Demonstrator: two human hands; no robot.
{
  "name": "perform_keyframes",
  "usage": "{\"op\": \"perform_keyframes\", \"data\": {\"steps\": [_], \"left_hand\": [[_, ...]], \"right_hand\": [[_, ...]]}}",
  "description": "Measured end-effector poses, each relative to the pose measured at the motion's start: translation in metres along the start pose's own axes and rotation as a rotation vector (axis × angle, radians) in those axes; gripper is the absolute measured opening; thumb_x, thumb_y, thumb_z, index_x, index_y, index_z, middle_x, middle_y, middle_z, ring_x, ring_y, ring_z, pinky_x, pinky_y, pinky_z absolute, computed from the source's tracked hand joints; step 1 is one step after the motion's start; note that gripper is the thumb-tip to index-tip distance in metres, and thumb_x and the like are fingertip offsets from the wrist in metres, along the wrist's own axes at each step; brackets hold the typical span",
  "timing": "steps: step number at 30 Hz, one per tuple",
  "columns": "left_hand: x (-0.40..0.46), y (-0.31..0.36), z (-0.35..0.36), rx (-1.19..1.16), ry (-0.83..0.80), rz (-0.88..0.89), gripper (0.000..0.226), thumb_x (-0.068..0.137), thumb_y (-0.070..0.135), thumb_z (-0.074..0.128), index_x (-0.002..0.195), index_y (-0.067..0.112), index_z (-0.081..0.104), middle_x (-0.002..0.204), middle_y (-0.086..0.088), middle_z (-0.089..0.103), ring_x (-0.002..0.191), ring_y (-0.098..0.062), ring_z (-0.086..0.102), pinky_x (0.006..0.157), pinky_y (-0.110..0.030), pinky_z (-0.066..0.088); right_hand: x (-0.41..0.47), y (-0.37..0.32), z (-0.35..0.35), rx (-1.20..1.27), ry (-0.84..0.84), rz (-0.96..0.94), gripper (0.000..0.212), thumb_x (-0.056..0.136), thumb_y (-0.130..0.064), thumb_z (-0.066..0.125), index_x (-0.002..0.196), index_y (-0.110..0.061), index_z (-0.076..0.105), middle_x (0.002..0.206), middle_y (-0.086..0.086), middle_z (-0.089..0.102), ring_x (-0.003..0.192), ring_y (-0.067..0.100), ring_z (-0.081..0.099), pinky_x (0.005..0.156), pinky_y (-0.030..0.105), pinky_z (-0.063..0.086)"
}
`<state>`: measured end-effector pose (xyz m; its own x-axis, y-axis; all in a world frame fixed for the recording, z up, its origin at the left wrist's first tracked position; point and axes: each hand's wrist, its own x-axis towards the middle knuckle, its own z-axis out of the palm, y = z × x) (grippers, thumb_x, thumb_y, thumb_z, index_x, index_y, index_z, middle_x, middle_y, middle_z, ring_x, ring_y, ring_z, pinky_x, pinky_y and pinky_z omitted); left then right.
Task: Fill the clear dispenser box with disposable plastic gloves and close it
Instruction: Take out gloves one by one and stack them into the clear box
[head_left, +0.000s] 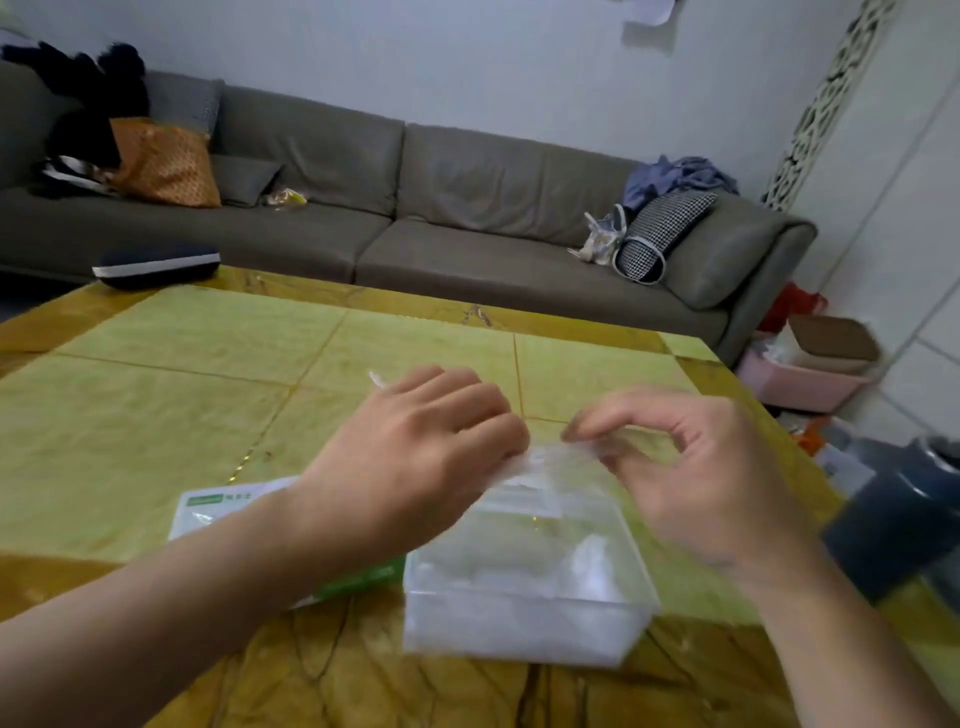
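Note:
The clear dispenser box stands on the table near its front edge, with whitish plastic gloves showing through its walls. Just above its far side, a bunch of thin clear plastic gloves is stretched between both hands. My left hand grips the left end with curled fingers. My right hand pinches the right end between thumb and forefinger. The frame is blurred, so the box lid cannot be made out.
A white and green glove package lies left of the box, partly under my left forearm. A dark case sits at the table's far left corner. A grey sofa runs behind. Bins and a dark container stand at right.

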<state>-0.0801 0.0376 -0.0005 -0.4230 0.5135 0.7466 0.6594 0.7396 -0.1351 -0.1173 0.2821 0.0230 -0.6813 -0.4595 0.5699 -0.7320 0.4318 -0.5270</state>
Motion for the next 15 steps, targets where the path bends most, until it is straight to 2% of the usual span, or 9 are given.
{"op": "perform_keyframes", "data": {"steps": [2, 3, 5, 7, 9, 11, 13, 15], "left_hand": [[-0.013, 0.004, 0.013, -0.068, -0.214, 0.002, 0.008, 0.099, 0.026, 0.066, 0.099, 0.02, 0.071, 0.094, 0.004, 0.067, 0.083, -0.021, 0.061, 0.071, -0.035, 0.051], [-0.018, 0.006, 0.019, -0.134, -0.329, -0.039, 0.008, 0.098, 0.028, 0.066, 0.103, 0.024, 0.071, 0.098, 0.007, 0.068, 0.086, -0.017, 0.062, 0.072, -0.028, 0.05], [-0.024, 0.007, 0.025, -0.254, -0.551, -0.206, 0.019, 0.098, 0.025, 0.06, 0.114, 0.031, 0.07, 0.106, 0.015, 0.068, 0.092, -0.006, 0.061, 0.073, -0.012, 0.041], [-0.023, 0.007, 0.03, -0.302, -0.767, -0.316, 0.036, 0.095, 0.018, 0.051, 0.122, 0.036, 0.066, 0.114, 0.019, 0.068, 0.094, 0.002, 0.057, 0.077, -0.007, 0.037], [-0.017, 0.01, 0.032, -0.371, -0.964, -0.424, 0.047, 0.093, 0.013, 0.044, 0.127, 0.039, 0.063, 0.115, 0.021, 0.07, 0.089, 0.008, 0.054, 0.083, -0.013, 0.044], [-0.009, 0.012, 0.035, -0.448, -1.046, -0.518, 0.047, 0.095, 0.013, 0.041, 0.127, 0.041, 0.061, 0.112, 0.019, 0.073, 0.084, 0.008, 0.06, 0.08, -0.015, 0.048], [-0.002, 0.012, 0.041, -0.559, -1.071, -0.659, 0.04, 0.102, 0.015, 0.038, 0.129, 0.036, 0.059, 0.109, 0.009, 0.075, 0.079, -0.002, 0.071, 0.078, -0.022, 0.058], [0.002, 0.014, 0.049, -0.597, -1.121, -0.745, 0.032, 0.108, 0.022, 0.037, 0.132, 0.029, 0.057, 0.105, 0.002, 0.076, 0.076, -0.013, 0.077, 0.079, -0.034, 0.064]], "right_hand": [[-0.009, 0.007, -0.001, -0.079, -0.129, 0.046, 0.033, 0.086, 0.007, 0.077, 0.084, -0.026, 0.083, 0.095, -0.018, 0.078, 0.098, 0.003, 0.073, 0.09, 0.021, 0.058], [-0.012, 0.011, 0.001, -0.116, -0.214, 0.101, 0.035, 0.087, 0.005, 0.075, 0.085, -0.029, 0.083, 0.096, -0.021, 0.077, 0.101, -0.001, 0.072, 0.092, 0.021, 0.057], [-0.017, 0.018, 0.009, -0.2, -0.434, 0.249, 0.033, 0.091, -0.002, 0.068, 0.087, -0.031, 0.084, 0.099, -0.026, 0.076, 0.104, -0.008, 0.068, 0.098, 0.021, 0.055], [-0.022, 0.027, 0.018, -0.276, -0.625, 0.351, 0.033, 0.091, -0.008, 0.06, 0.09, -0.032, 0.083, 0.103, -0.025, 0.076, 0.103, -0.005, 0.069, 0.098, 0.028, 0.058], [-0.026, 0.033, 0.023, -0.322, -0.74, 0.443, 0.038, 0.088, -0.015, 0.051, 0.091, -0.039, 0.081, 0.103, -0.021, 0.078, 0.096, 0.01, 0.076, 0.092, 0.043, 0.063], [-0.026, 0.036, 0.024, -0.341, -0.779, 0.481, 0.044, 0.084, -0.015, 0.046, 0.086, -0.044, 0.079, 0.101, -0.018, 0.078, 0.094, 0.022, 0.077, 0.087, 0.053, 0.064], [-0.026, 0.037, 0.026, -0.356, -0.798, 0.496, 0.044, 0.082, -0.01, 0.045, 0.079, -0.039, 0.078, 0.104, -0.017, 0.077, 0.095, 0.021, 0.076, 0.086, 0.05, 0.064], [-0.025, 0.034, 0.03, -0.403, -0.826, 0.514, 0.043, 0.082, -0.005, 0.046, 0.08, -0.033, 0.079, 0.105, -0.015, 0.077, 0.095, 0.015, 0.074, 0.085, 0.042, 0.065]]}}
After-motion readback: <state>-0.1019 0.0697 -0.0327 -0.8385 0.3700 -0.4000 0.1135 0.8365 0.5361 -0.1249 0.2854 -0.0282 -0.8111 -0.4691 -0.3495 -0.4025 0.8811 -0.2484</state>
